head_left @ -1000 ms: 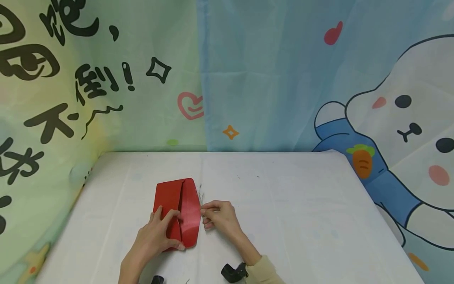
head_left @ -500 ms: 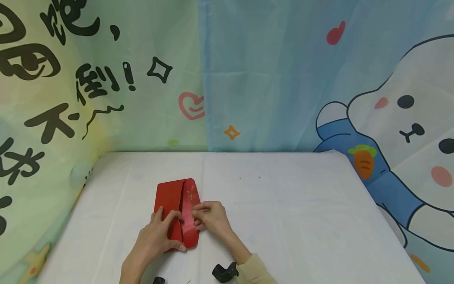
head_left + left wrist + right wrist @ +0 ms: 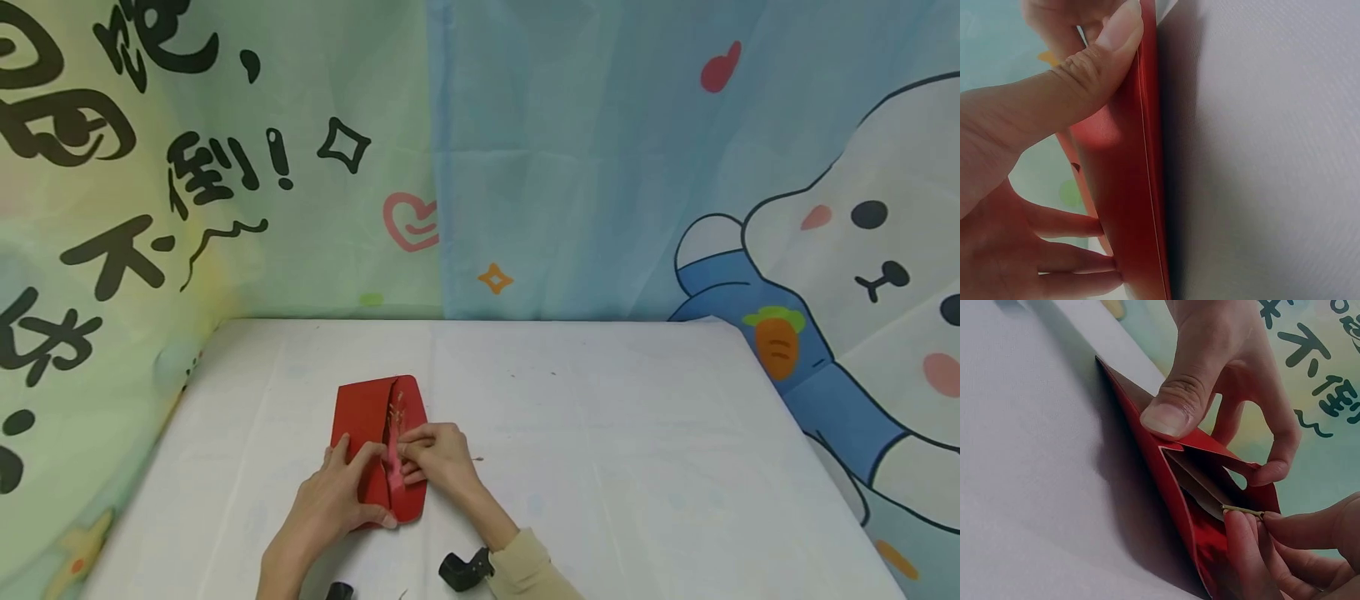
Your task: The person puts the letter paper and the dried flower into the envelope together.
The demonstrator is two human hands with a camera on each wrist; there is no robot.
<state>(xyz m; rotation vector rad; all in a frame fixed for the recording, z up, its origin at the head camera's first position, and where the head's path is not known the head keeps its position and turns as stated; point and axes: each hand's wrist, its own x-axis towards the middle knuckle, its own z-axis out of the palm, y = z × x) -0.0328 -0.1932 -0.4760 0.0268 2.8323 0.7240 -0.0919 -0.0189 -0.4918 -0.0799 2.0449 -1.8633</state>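
A red envelope (image 3: 362,408) lies on the white table with its flap folded out to the right. The left hand (image 3: 330,496) grips it, thumb on the near edge and fingers across its face, with one finger at the lip of the mouth. In the right wrist view the mouth gapes, showing a pale inner layer. The right hand (image 3: 438,454) pinches a thin gold-coloured sprig (image 3: 1241,510) between thumb and fingers at the mouth. In the head view fine strands of the sprig (image 3: 397,407) lie over the flap by the mouth; how far in they reach I cannot tell.
A white cloth covers the table (image 3: 637,467). A tiny brown bit (image 3: 477,459) lies right of the right hand, with specks farther back. Black wrist-worn devices (image 3: 465,571) show near the front. A printed curtain (image 3: 555,208) hangs behind.
The right hand has moved left with the sprig, from beside the envelope's right edge across the flap to the mouth. The left hand has kept its grip on the envelope.
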